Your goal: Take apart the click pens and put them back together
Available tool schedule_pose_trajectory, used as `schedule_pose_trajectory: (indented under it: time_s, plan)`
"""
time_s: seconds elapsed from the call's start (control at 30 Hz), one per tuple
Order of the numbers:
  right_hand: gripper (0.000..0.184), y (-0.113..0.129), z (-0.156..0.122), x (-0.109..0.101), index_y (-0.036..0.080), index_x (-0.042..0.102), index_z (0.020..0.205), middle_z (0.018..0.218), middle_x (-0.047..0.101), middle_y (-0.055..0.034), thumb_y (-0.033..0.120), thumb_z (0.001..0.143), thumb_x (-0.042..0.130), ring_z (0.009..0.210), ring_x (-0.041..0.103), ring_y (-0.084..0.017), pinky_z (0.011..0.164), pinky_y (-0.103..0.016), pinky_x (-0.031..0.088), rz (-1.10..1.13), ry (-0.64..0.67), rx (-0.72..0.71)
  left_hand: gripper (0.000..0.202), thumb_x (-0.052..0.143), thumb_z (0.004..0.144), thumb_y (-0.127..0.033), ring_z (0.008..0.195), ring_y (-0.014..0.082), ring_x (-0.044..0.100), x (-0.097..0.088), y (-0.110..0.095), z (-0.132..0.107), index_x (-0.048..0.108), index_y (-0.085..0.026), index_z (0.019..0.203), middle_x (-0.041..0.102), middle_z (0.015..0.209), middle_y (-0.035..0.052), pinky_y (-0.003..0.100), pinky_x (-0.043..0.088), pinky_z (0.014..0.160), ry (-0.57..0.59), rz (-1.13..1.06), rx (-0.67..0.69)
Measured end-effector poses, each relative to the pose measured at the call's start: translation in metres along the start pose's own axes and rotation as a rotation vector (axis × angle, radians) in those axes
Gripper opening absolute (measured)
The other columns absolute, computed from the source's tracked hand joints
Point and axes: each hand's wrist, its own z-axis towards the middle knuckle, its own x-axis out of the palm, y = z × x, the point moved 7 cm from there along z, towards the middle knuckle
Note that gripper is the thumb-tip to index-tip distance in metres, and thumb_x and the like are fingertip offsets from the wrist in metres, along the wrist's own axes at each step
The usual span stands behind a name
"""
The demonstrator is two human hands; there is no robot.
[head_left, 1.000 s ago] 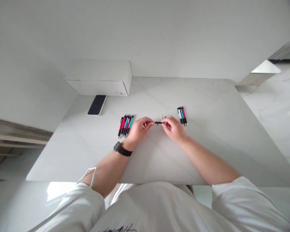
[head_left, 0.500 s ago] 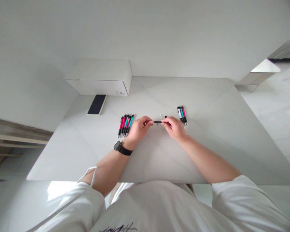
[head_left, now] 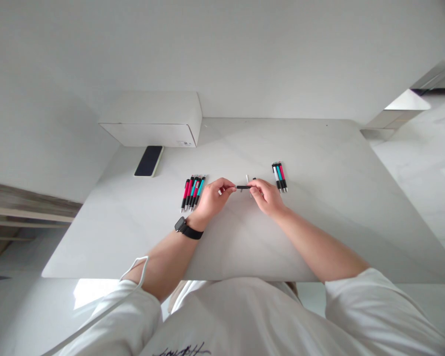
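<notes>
A short black pen part (head_left: 243, 187) lies level between my two hands above the white table. My left hand (head_left: 215, 197) pinches its left end between thumb and fingertips. My right hand (head_left: 268, 199) has its fingertips closed on the other end. Just behind the right fingers, a thin white piece (head_left: 247, 177) and a small black piece (head_left: 254, 179) show on the table, partly hidden. Beside my left hand lies a row of several red and teal pens (head_left: 191, 192) with black grips. Three pens (head_left: 279, 177), white, teal and red, lie together beyond my right hand.
A white box (head_left: 148, 132) stands against the wall at the back left of the table (head_left: 311, 148). In front of it lies a phone (head_left: 149, 161) with a dark screen. A black watch (head_left: 187, 228) is on my left wrist.
My right fingers have shifted slightly right along the black pen part, leaving a little more of it showing. My left hand stays almost where it was.
</notes>
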Motion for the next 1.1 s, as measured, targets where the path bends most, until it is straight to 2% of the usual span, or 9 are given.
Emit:
schedule_pose_trajectory:
  time_s: [0.07, 0.2, 0.27, 0.4, 0.57, 0.7, 0.87, 1.0, 1.1]
  plan:
    - [0.031, 0.0007, -0.0004, 0.0005, 0.027, 0.062, 0.125, 0.105, 0.073, -0.0071, 0.048, 0.104, 0.058, 0.081, 0.068, -0.020, 0.072, -0.034, 0.055, 0.026, -0.007, 0.004, 0.015, 0.070, 0.097, -0.038, 0.080, 0.0167, 0.067, -0.0006, 0.0011, 0.0002, 0.074, -0.023, 0.099, 0.076, 0.089, 0.0019, 0.031, 0.053, 0.077, -0.008, -0.003, -0.002]
    - [0.018, 0.0015, 0.0005, 0.0022, 0.026, 0.064, 0.111, 0.097, 0.069, -0.0049, 0.041, 0.105, 0.055, 0.080, 0.066, -0.019, 0.073, -0.033, 0.054, -0.010, 0.007, -0.016, 0.016, 0.069, 0.096, -0.038, 0.081, 0.0173, 0.067, 0.0007, 0.0031, 0.0001, 0.073, -0.023, 0.098, 0.075, 0.090, 0.0024, 0.032, 0.053, 0.078, 0.004, -0.003, -0.011]
    - [0.017, -0.0001, 0.0012, 0.0033, 0.026, 0.064, 0.108, 0.092, 0.069, -0.0041, 0.038, 0.107, 0.052, 0.081, 0.066, -0.020, 0.075, -0.034, 0.053, -0.029, 0.025, -0.016, 0.016, 0.070, 0.096, -0.038, 0.082, 0.0176, 0.067, 0.0010, 0.0034, 0.0000, 0.073, -0.023, 0.098, 0.075, 0.090, 0.0027, 0.032, 0.054, 0.079, 0.005, 0.002, -0.017]
    - [0.021, -0.0030, 0.0013, 0.0020, 0.027, 0.062, 0.118, 0.102, 0.071, -0.0054, 0.042, 0.103, 0.060, 0.081, 0.067, -0.019, 0.071, -0.033, 0.055, 0.027, 0.006, 0.000, 0.016, 0.069, 0.096, -0.038, 0.081, 0.0177, 0.067, 0.0004, 0.0032, 0.0003, 0.074, -0.023, 0.099, 0.076, 0.090, 0.0028, 0.033, 0.054, 0.078, -0.001, 0.013, -0.023]
    - [0.018, -0.0023, 0.0018, 0.0018, 0.027, 0.064, 0.104, 0.090, 0.068, -0.0036, 0.042, 0.106, 0.054, 0.078, 0.065, -0.019, 0.072, -0.032, 0.053, -0.010, 0.021, -0.012, 0.016, 0.069, 0.096, -0.039, 0.081, 0.0178, 0.067, 0.0003, 0.0024, 0.0007, 0.073, -0.023, 0.098, 0.076, 0.090, 0.0028, 0.033, 0.054, 0.078, 0.004, 0.010, -0.025]
    - [0.021, -0.0040, 0.0026, 0.0017, 0.027, 0.064, 0.113, 0.097, 0.070, -0.0045, 0.046, 0.103, 0.060, 0.079, 0.066, -0.019, 0.071, -0.032, 0.054, 0.020, 0.013, -0.014, 0.018, 0.069, 0.096, -0.041, 0.079, 0.0178, 0.066, 0.0009, 0.0009, 0.0006, 0.074, -0.023, 0.098, 0.076, 0.089, 0.0030, 0.033, 0.054, 0.077, 0.016, 0.013, -0.023]
    - [0.020, -0.0053, 0.0030, 0.0039, 0.026, 0.065, 0.102, 0.086, 0.067, -0.0037, 0.042, 0.106, 0.054, 0.077, 0.064, -0.020, 0.072, -0.034, 0.052, -0.045, 0.028, -0.036, 0.018, 0.067, 0.097, -0.040, 0.080, 0.0178, 0.066, 0.0009, 0.0002, 0.0008, 0.074, -0.023, 0.097, 0.076, 0.089, 0.0029, 0.032, 0.053, 0.077, 0.033, 0.033, -0.021]
    - [0.020, -0.0061, 0.0032, 0.0019, 0.027, 0.064, 0.114, 0.098, 0.070, -0.0055, 0.043, 0.104, 0.058, 0.081, 0.066, -0.020, 0.071, -0.034, 0.054, 0.015, 0.005, -0.009, 0.017, 0.068, 0.097, -0.039, 0.079, 0.0174, 0.066, 0.0003, 0.0003, 0.0010, 0.074, -0.023, 0.097, 0.076, 0.088, 0.0027, 0.032, 0.053, 0.076, 0.031, 0.036, -0.021]
    - [0.017, -0.0013, 0.0038, 0.0006, 0.027, 0.066, 0.108, 0.094, 0.068, -0.0052, 0.042, 0.104, 0.058, 0.077, 0.064, -0.020, 0.069, -0.034, 0.053, 0.016, 0.004, -0.045, 0.018, 0.068, 0.097, -0.039, 0.080, 0.0177, 0.066, 0.0012, 0.0011, 0.0010, 0.074, -0.023, 0.097, 0.076, 0.089, 0.0030, 0.032, 0.053, 0.077, 0.034, 0.041, -0.025]
